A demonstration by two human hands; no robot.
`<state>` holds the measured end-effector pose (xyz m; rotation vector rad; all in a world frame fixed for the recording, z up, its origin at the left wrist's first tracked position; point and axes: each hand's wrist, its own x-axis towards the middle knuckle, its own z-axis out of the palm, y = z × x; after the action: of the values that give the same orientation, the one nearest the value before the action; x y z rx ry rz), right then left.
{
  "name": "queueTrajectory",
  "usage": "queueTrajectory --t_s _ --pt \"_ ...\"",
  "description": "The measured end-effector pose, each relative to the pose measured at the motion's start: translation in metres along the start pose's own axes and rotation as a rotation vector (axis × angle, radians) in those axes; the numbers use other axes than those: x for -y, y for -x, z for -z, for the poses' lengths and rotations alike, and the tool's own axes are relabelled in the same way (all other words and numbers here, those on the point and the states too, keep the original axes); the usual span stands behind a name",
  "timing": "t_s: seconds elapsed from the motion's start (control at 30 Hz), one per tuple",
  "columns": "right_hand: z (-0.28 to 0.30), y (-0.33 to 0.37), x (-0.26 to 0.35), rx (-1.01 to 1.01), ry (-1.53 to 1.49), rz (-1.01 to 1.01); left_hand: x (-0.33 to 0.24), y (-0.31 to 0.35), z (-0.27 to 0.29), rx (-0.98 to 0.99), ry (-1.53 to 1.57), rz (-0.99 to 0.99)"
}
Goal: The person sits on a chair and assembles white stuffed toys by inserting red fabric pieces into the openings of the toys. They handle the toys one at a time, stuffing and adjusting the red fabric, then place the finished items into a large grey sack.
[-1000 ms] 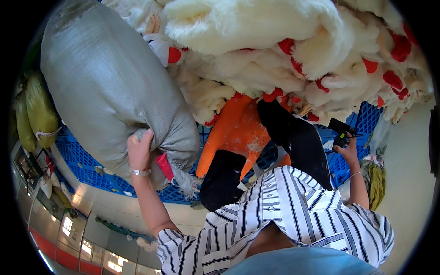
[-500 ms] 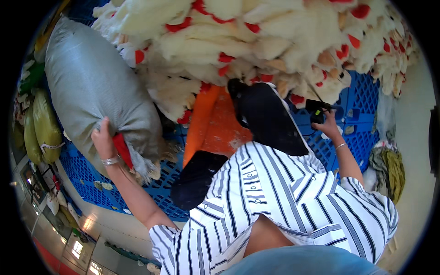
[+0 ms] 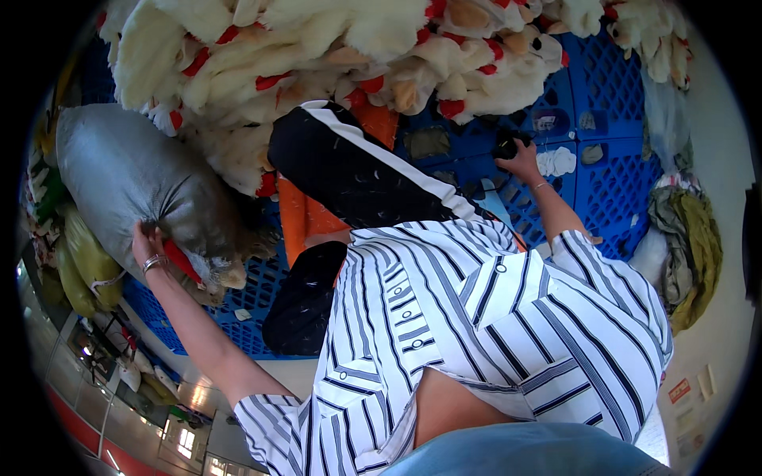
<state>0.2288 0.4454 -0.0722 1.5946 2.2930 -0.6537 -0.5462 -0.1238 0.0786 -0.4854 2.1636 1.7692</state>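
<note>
My left hand (image 3: 148, 244) grips the bunched cloth at the near end of a fat grey woven sack (image 3: 127, 166). Red fabric (image 3: 181, 259) and pale, fuzzy material poke out of that end, just right of my fingers. Out to the right, my right hand (image 3: 521, 161) is closed around a small black object (image 3: 506, 144) low over the blue pallet. Its exact kind does not show. Cream plush toy skins (image 3: 317, 47) with red and tan parts are heaped in front of me.
Blue plastic pallets (image 3: 607, 103) form the floor around me, with scraps on them. An orange piece (image 3: 305, 218) lies between my black-trousered legs. Olive sacks (image 3: 79, 262) stand at the left; crumpled grey and olive bags (image 3: 686, 246) sit by the right wall.
My right hand has moved left and forward with the black object. My right leg has swung left. My left hand still grips the sack, and the whole view has shifted.
</note>
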Motion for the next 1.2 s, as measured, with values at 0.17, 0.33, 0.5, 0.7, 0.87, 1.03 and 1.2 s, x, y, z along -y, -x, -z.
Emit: queueTrajectory --t_s 0.17,0.33,0.5,0.7,0.87,1.03,1.2 --pt "-0.030 0.000 -0.018 -0.099 -0.048 -0.001 0.000 0.036 -0.007 0.012 -0.178 0.033" --pt "-0.045 0.006 -0.022 -0.155 0.073 0.067 0.001 0.080 -0.007 0.092 -0.216 0.099" --pt "-0.044 0.023 -0.009 -0.113 -0.024 0.173 0.018 0.112 -0.003 0.197 -0.227 0.142" --pt "-0.049 0.024 0.001 -0.095 -0.004 0.244 0.036 0.133 0.012 0.213 -0.233 0.175" --pt "-0.055 0.030 0.007 -0.117 0.095 0.074 0.056 0.140 0.022 0.185 -0.203 0.184" --pt "-0.045 0.045 0.026 -0.062 0.112 -0.120 0.085 0.141 0.039 0.138 -0.160 0.239" --pt "-0.043 0.038 0.030 0.092 -0.002 -0.125 0.110 0.145 0.053 0.131 -0.130 0.290"
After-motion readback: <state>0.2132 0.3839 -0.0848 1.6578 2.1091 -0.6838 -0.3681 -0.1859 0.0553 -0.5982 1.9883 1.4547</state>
